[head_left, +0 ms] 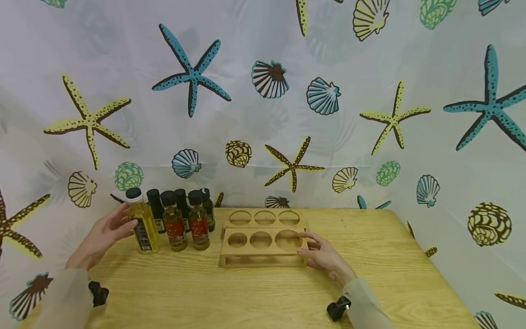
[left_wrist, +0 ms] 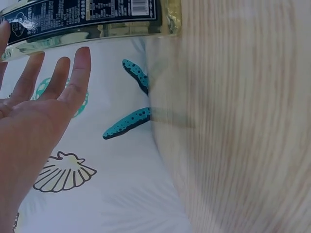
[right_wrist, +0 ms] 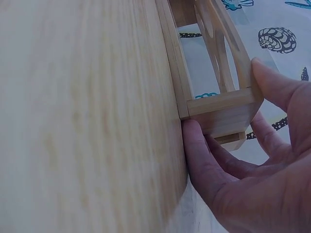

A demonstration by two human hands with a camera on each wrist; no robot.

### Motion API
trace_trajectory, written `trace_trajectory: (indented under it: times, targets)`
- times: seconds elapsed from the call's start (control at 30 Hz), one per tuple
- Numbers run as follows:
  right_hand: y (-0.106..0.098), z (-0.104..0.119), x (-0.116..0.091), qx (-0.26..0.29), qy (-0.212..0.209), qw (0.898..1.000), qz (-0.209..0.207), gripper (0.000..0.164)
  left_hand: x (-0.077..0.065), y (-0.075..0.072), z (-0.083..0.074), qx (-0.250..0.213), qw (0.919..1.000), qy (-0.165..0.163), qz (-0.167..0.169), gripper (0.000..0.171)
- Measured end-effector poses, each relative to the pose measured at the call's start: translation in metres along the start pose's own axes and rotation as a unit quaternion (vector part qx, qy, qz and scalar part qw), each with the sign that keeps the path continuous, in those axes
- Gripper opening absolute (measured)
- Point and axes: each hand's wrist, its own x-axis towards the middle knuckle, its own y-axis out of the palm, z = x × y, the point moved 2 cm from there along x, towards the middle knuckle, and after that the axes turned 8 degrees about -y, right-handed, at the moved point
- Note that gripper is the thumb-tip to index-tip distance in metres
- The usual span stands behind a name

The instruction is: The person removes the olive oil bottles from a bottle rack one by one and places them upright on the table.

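Observation:
My left hand (head_left: 107,233) is at a tall bottle of yellow oil (head_left: 147,228) with a black cap, at the left of the table. In the left wrist view the fingers (left_wrist: 77,80) are spread and fairly straight, close beside the bottle's dark label (left_wrist: 87,18). My right hand (head_left: 326,257) grips the right end of a two-tier wooden rack (head_left: 263,251) with round holes. The right wrist view has the thumb (right_wrist: 274,85) at the rack's upper edge and the other fingers (right_wrist: 204,160) against its end panel. No bottles stand in the rack's holes.
Two oil bottles with red labels (head_left: 176,228) stand between the tall bottle and the rack. Several dark bottles (head_left: 155,208) are behind them. A white curtain (head_left: 255,123) with shells and starfish hangs behind and beside the wooden table (head_left: 197,292).

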Motion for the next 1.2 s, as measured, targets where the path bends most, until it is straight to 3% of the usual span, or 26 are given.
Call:
trace_trajectory:
  times: [0.17,0.37,0.5,0.67,0.83,1.03,1.2]
  targets:
    - [0.000,0.000,0.000,0.008,-0.001,1.000,0.004,0.060,-0.002,0.001,-0.009,0.016,0.9993,-0.020,-0.029,0.082]
    - [0.003,0.004,0.000,0.001,-0.005,1.000,-0.006,0.057,-0.008,0.005,-0.024,0.026,0.9947,-0.028,-0.095,0.081]
    - [0.007,0.005,-0.002,-0.013,-0.016,1.000,-0.022,0.054,-0.015,0.007,-0.033,0.042,0.9835,-0.023,-0.174,0.067]
    - [0.009,0.008,-0.006,-0.017,-0.026,0.999,-0.032,0.052,-0.025,0.011,-0.046,0.000,0.9698,-0.016,-0.244,0.039]
    - [0.007,0.013,-0.010,-0.010,-0.046,0.998,-0.050,0.045,-0.030,0.022,-0.062,-0.049,0.9678,-0.034,-0.245,0.035]
    - [0.001,0.017,-0.005,-0.005,-0.072,0.994,-0.083,0.034,-0.030,0.040,-0.072,-0.043,0.9760,-0.034,-0.211,0.043]
    - [0.001,0.022,-0.002,-0.029,-0.086,0.991,-0.101,0.031,-0.029,0.057,-0.076,-0.030,0.9756,-0.033,-0.215,0.042]
